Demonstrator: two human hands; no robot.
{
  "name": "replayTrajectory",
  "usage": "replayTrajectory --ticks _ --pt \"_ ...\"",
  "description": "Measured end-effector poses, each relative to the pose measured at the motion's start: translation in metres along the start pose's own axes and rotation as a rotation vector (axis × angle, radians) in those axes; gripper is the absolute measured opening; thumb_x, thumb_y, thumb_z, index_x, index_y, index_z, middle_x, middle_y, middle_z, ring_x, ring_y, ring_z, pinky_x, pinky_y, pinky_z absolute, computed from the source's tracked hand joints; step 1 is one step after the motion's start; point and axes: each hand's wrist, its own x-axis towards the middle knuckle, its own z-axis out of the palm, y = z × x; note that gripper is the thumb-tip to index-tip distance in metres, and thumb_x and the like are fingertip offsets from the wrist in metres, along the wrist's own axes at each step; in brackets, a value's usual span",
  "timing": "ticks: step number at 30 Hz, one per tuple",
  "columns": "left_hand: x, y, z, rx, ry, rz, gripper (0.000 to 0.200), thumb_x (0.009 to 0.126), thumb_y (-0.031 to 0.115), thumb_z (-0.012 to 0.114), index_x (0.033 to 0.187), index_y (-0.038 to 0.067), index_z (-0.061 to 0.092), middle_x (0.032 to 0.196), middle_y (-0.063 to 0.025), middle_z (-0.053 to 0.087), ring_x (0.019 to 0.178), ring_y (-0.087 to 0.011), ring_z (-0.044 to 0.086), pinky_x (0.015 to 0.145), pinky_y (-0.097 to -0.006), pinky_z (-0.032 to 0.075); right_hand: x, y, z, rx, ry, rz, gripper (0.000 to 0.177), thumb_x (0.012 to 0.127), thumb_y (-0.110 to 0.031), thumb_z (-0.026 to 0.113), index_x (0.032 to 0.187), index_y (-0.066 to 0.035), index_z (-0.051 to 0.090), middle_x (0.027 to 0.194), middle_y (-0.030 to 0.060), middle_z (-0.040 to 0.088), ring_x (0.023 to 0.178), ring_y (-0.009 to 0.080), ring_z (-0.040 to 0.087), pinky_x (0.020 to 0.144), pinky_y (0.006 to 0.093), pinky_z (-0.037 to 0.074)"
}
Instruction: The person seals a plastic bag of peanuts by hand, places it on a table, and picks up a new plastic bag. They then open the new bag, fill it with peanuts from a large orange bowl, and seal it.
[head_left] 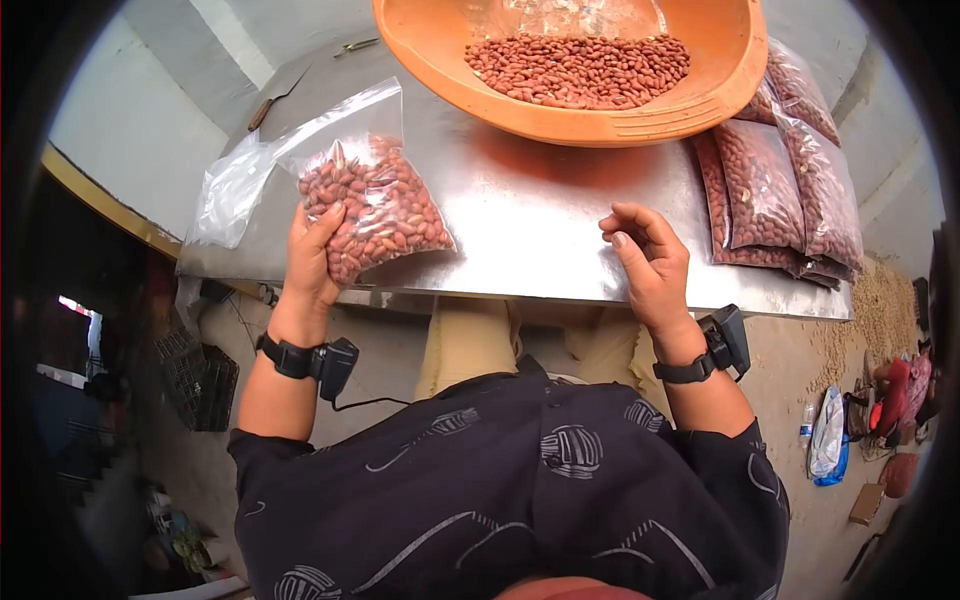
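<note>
A clear plastic bag of reddish peanuts (385, 210) is held at its left side by my left hand (313, 255), thumb across the front. Its upper flap stands up unfilled. My right hand (650, 255) hovers over the table's front edge with fingers curled loosely and apart, holding nothing. Beyond both hands, a large orange basin (560, 125) holds loose peanuts (580, 72). Empty-looking clear bags (232, 195) lie left of the held bag.
Filled peanut bags (765, 185) are stacked at the right of the metal table (510, 235). A wooden-handled knife (272, 103) lies at the back left. Black crates (197, 380) stand on the floor at left; a bottle (807, 422) and bags are at right.
</note>
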Motion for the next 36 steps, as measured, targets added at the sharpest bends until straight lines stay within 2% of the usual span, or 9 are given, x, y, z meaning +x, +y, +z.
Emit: replayTrajectory --ticks 9,12,16,17,20,23,26,30,36 --pt "0.125 0.02 -0.067 0.206 0.076 -0.169 0.035 0.088 0.009 0.058 0.12 0.003 0.043 0.096 -0.0115 0.063 0.067 -0.0185 0.067 0.049 -0.0315 0.058 0.001 0.0 -0.004 -0.012 -0.002 0.04 0.025 0.088 0.001 0.054 0.113 0.002 0.057 0.099 0.0088 0.063 0.091 0.0146 0.06 0.082 0.0274 0.049" --pt "0.15 0.016 -0.06 0.133 0.166 -0.186 0.047 0.089 0.011 0.059 0.13 0.004 0.037 0.094 -0.0095 0.063 0.064 -0.0172 0.067 0.041 -0.0254 0.053 0.001 0.001 -0.005 -0.022 -0.006 0.074 0.025 0.088 0.002 0.054 0.113 0.002 0.057 0.099 0.0087 0.063 0.092 0.0149 0.06 0.083 0.0279 0.048" --pt "0.177 0.026 -0.079 0.964 0.431 -0.303 0.086 0.084 0.032 0.068 0.149 0.014 0.014 0.135 -0.0209 0.045 0.124 -0.0295 0.047 0.094 -0.0428 0.045 0.002 0.002 -0.007 -0.031 -0.026 0.062 0.026 0.087 0.003 0.053 0.113 0.003 0.056 0.1 0.0092 0.063 0.094 0.0153 0.06 0.086 0.0285 0.048" --pt "0.179 0.027 -0.082 0.993 0.404 -0.219 0.086 0.079 0.041 0.07 0.147 0.013 0.025 0.147 -0.0228 0.03 0.136 -0.0351 0.031 0.109 -0.0443 0.028 0.002 0.002 -0.007 -0.044 -0.029 0.065 0.026 0.087 0.004 0.053 0.113 0.004 0.056 0.1 0.0094 0.063 0.095 0.0153 0.059 0.086 0.0285 0.048" --pt "0.176 0.031 -0.077 1.397 -0.073 0.141 0.075 0.079 0.039 0.071 0.142 0.015 0.038 0.149 -0.0208 0.027 0.134 -0.0389 0.032 0.109 -0.0417 0.03 0.001 -0.001 -0.006 -0.067 -0.038 0.071 0.026 0.087 0.004 0.053 0.113 0.004 0.056 0.1 0.0097 0.062 0.095 0.0153 0.059 0.087 0.0286 0.047" --pt "0.143 0.003 -0.04 1.503 -0.297 0.185 0.06 0.079 0.028 0.071 0.135 0.021 0.049 0.148 -0.0186 0.031 0.133 -0.0377 0.034 0.108 -0.0432 0.03 0.001 -0.002 -0.006 -0.059 -0.045 0.078 0.026 0.086 0.004 0.052 0.112 0.004 0.056 0.1 0.0098 0.062 0.095 0.0154 0.059 0.087 0.0285 0.047" --pt "0.13 -0.014 -0.029 1.974 -0.401 0.241 0.065 0.075 0.018 0.072 0.136 0.027 0.048 0.147 -0.0207 0.03 0.132 -0.0403 0.033 0.106 -0.0445 0.034 0.0 -0.002 -0.007 -0.063 -0.048 0.081 0.024 0.086 0.004 0.053 0.11 0.005 0.057 0.099 0.01 0.062 0.095 0.0158 0.059 0.087 0.0284 0.047" --pt "0.142 -0.013 -0.053 2.026 -0.392 0.322 0.056 0.084 0.006 0.06 0.131 0.035 0.051 0.146 -0.0055 0.037 0.133 -0.0337 0.034 0.102 -0.0465 0.039 0.0 -0.002 -0.009 -0.08 -0.059 0.086 0.023 0.086 0.004 0.053 0.108 0.005 0.058 0.099 0.0107 0.062 0.094 0.0164 0.059 0.086 0.0287 0.046" --pt "0.166 -0.002 -0.091 2.059 -0.328 0.39 0.058 0.08 0.004 0.064 0.13 0.032 0.052 0.145 -0.0071 0.039 0.131 -0.0347 0.038 0.103 -0.0436 0.04 0.0 0.0 -0.008 -0.062 -0.06 0.098 0.022 0.086 0.003 0.053 0.107 0.005 0.058 0.099 0.0116 0.062 0.094 0.0176 0.059 0.087 0.0297 0.046"
